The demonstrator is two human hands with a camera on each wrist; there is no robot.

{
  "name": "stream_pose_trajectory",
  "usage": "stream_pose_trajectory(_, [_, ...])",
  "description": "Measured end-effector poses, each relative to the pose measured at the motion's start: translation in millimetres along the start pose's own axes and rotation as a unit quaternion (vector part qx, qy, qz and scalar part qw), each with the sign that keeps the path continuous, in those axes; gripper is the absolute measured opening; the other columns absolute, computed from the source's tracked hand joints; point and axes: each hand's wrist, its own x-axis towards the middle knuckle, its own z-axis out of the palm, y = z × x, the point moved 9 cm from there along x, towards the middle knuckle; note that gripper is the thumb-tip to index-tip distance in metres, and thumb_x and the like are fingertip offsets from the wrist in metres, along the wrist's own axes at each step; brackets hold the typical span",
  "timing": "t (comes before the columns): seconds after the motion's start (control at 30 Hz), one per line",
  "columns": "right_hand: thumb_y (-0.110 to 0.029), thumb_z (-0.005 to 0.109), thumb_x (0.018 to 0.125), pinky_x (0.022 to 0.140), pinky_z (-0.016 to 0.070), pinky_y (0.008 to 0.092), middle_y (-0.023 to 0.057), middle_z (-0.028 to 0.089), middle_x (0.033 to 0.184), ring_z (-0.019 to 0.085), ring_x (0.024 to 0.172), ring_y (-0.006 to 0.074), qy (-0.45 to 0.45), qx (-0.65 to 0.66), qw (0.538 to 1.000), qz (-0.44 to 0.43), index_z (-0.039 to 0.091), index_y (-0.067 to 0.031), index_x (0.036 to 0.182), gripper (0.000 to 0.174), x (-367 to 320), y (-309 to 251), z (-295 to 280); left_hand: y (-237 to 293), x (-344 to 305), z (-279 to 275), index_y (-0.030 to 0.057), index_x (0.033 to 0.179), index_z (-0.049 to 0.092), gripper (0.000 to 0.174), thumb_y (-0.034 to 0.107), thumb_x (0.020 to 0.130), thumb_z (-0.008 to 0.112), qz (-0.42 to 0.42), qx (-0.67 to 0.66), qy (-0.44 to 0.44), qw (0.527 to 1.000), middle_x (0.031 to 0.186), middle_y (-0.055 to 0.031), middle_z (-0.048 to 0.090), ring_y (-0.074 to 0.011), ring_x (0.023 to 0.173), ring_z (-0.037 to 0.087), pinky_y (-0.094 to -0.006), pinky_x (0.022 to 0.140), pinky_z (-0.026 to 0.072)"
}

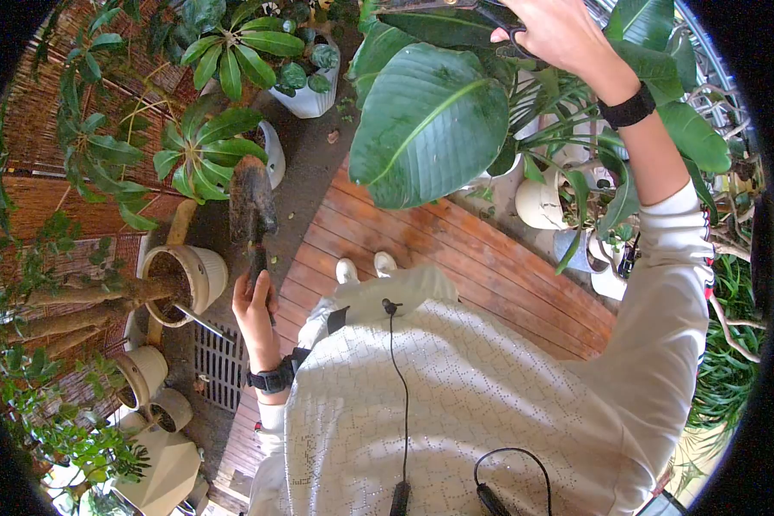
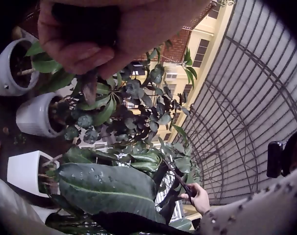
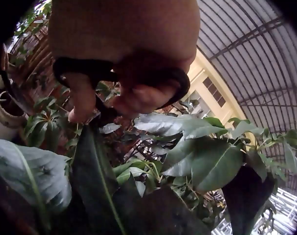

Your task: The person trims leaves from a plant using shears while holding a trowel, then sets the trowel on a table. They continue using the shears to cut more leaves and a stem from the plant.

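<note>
My left hand [image 1: 255,310] grips the black handle of a small trowel [image 1: 253,202], whose soil-stained blade points away from me. In the left wrist view my left hand [image 2: 124,39] curls round the dark handle. At the top right, my right hand [image 1: 563,34] holds black-handled scissors [image 1: 514,36] over a large-leaved plant [image 1: 430,120]. The right wrist view shows the thumb and fingers of my right hand [image 3: 124,39] through the scissors' loops [image 3: 175,85]; broad leaves [image 3: 97,171] hide the blades there. The scissors [image 2: 175,174] also appear in the left wrist view, beside the leaves.
Potted plants line the left, including a ribbed pot [image 1: 206,275] with thick stems and smaller pots [image 1: 146,374]. A floor grate [image 1: 219,365] lies near my left hand. White pots [image 1: 537,202] stand right of the wooden decking [image 1: 361,224]. Black cords [image 1: 404,378] hang down my front.
</note>
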Motion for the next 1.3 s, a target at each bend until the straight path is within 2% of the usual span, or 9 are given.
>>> stream_pose_trajectory(0.37, [-0.029, 0.073, 0.076, 0.054, 0.045, 0.0433, 0.0147, 0.062, 0.065, 0.063, 0.062, 0.0336, 0.099, 0.106, 0.988, 0.06, 0.057, -0.0048, 0.093, 0.033, 1.9, -7.7, -28.4, -1.9, 6.0, -3.7, 0.0003, 0.101, 0.056, 0.016, 0.01, 0.09, 0.061, -0.004, -0.006, 0.0, 1.0, 0.065, 0.0022, 0.049, -0.0043, 0.051, 0.037, -0.0211, 0.046, 0.0262])
stream_pose_trajectory(0.43, [-0.033, 0.07, 0.081, 0.054, 0.0463, 0.0407, 0.0146, 0.063, 0.067, 0.065, 0.063, 0.0279, 0.041, 0.184, 0.969, 0.157, 0.059, -0.0052, 0.095, 0.033, 5.0, -12.1, -29.8, -5.0, 7.4, -3.6, 0.0013, 0.101, 0.055, 0.014, 0.009, 0.09, 0.061, -0.006, -0.014, -0.007, 1.0, 0.066, 0.0024, 0.049, -0.0045, 0.052, 0.036, -0.0213, 0.047, 0.0266])
stream_pose_trajectory(0.5, [-0.039, 0.064, 0.087, 0.051, 0.0403, 0.025, 0.0006, 0.045, 0.064, 0.049, 0.057, 0.0103, -0.127, 0.196, 0.954, 0.187, 0.056, -0.0058, 0.095, 0.035, 10.4, -20.3, 35.7, -2.6, 6.9, 1.7, 0.0021, 0.099, 0.055, 0.012, 0.009, 0.091, 0.06, -0.004, -0.012, -0.011, 1.0, 0.065, 0.0027, 0.048, -0.0045, 0.053, 0.036, -0.0213, 0.048, 0.0265])
stream_pose_trajectory(0.57, [-0.046, 0.058, 0.09, 0.046, 0.0321, 0.0193, -0.0073, 0.038, 0.059, 0.038, 0.051, 0.003, -0.133, 0.722, 0.652, 0.189, 0.053, -0.0088, 0.082, 0.039, -2.1, -87.7, 68.5, 2.4, 5.5, 7.7, 0.0028, 0.098, 0.055, 0.01, 0.009, 0.091, 0.059, 0.001, -0.008, -0.017, 1.0, 0.065, 0.0031, 0.047, -0.0046, 0.053, 0.036, -0.0213, 0.048, 0.0264])
stream_pose_trajectory(0.63, [-0.052, 0.053, 0.092, 0.044, 0.0292, 0.0176, -0.0105, 0.04, 0.063, 0.035, 0.051, 0.0016, -0.2, 0.847, 0.462, 0.171, 0.052, -0.0104, 0.083, 0.042, -15.2, -151.1, 90.7, 5.0, 3.3, 11.1, 0.0043, 0.096, 0.055, 0.007, 0.009, 0.092, 0.059, -0.009, 0.005, -0.018, 1.0, 0.064, 0.0037, 0.045, -0.0048, 0.054, 0.035, -0.0214, 0.049, 0.026])
stream_pose_trajectory(0.7, [-0.053, 0.05, 0.093, 0.043, 0.0284, 0.0172, -0.0093, 0.041, 0.063, 0.036, 0.051, 0.0017, -0.221, 0.878, 0.371, 0.206, 0.052, -0.0085, 0.088, 0.045, -26.3, -187.3, 100.7, 7.2, 3.4, 10.0, 0.0055, 0.094, 0.053, 0.006, 0.009, 0.092, 0.058, -0.004, 0.024, -0.022, 0.999, 0.064, 0.0042, 0.043, -0.0049, 0.053, 0.034, -0.0217, 0.048, 0.0252])
stream_pose_trajectory(0.83, [-0.053, 0.044, 0.095, 0.044, 0.0282, 0.0162, -0.0079, 0.042, 0.07, 0.037, 0.056, 0.0015, -0.201, 0.91, 0.317, 0.178, 0.053, -0.0062, 0.099, 0.047, -40.0, -199.6, 108.3, 12.8, -0.3, 1.0, 0.0057, 0.09, 0.052, 0.008, 0.009, 0.091, 0.06, 0.006, 0.005, -0.001, 1.0, 0.066, 0.0038, 0.046, -0.005, 0.053, 0.035, -0.0217, 0.048, 0.0258])
stream_pose_trajectory(0.97, [-0.054, 0.049, 0.093, 0.047, 0.0303, 0.0178, -0.0069, 0.041, 0.068, 0.037, 0.056, 0.0023, -0.143, 0.891, 0.385, 0.194, 0.053, -0.0051, 0.101, 0.05, -58.0, -147.0, 103.2, 2.6, 0.2, -11.0, 0.0055, 0.088, 0.053, 0.01, 0.01, 0.09, 0.061, -0.008, 0.005, 0.008, 1.0, 0.068, 0.0032, 0.048, -0.0048, 0.053, 0.036, -0.0214, 0.048, 0.0264])
stream_pose_trajectory(1.3, [-0.058, 0.049, 0.091, 0.053, 0.0308, 0.0191, -0.0056, 0.042, 0.071, 0.037, 0.059, 0.005, -0.104, 0.893, 0.34, 0.277, 0.055, -0.0038, 0.102, 0.056, -79.5, -106.3, 137.6, 4.1, -8.2, 1.6, 0.0055, 0.089, 0.053, 0.011, 0.011, 0.089, 0.062, -0.004, 0.021, 0.034, 0.999, 0.067, 0.0036, 0.047, -0.0046, 0.053, 0.037, -0.0212, 0.048, 0.0269])
